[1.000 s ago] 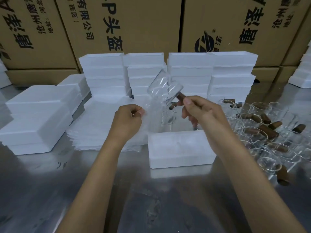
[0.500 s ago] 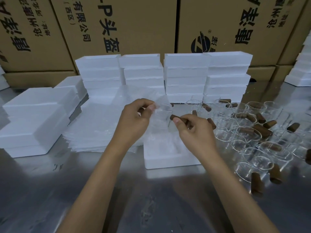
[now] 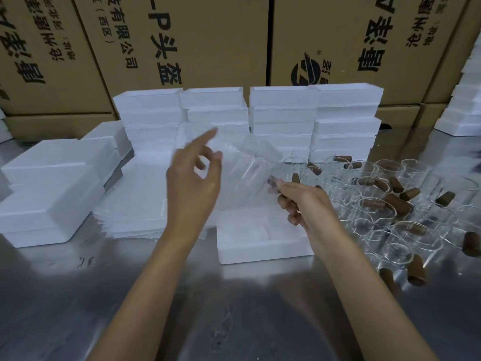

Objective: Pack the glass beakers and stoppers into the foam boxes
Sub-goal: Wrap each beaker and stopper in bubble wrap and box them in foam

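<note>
A clear glass beaker (image 3: pixel 250 173) sits tilted inside a bubble-wrap sleeve, held above an open white foam box (image 3: pixel 260 252) on the steel table. My right hand (image 3: pixel 304 204) pinches the sleeve's lower end, where a brown stopper (image 3: pixel 272 182) shows through the wrap. My left hand (image 3: pixel 194 183) hovers just left of the sleeve with the index finger stretched out and the other fingers loose; it is blurred and grips nothing that I can see. Several more beakers (image 3: pixel 377 204) and brown stoppers (image 3: pixel 397 203) lie in a cluster to the right.
A pile of flat bubble-wrap sheets (image 3: pixel 135 201) lies left of the open box. Closed foam boxes (image 3: pixel 49 194) are stacked at far left, with more stacks (image 3: pixel 283 113) behind. Cardboard cartons (image 3: pixel 182 40) wall off the back. Bare steel table (image 3: pixel 234 308) lies in front.
My left hand has let go of the wrap and opened, index finger swinging up. The wrapped beaker has tilted and risen a little above the foam box, with my right hand still holding it.
</note>
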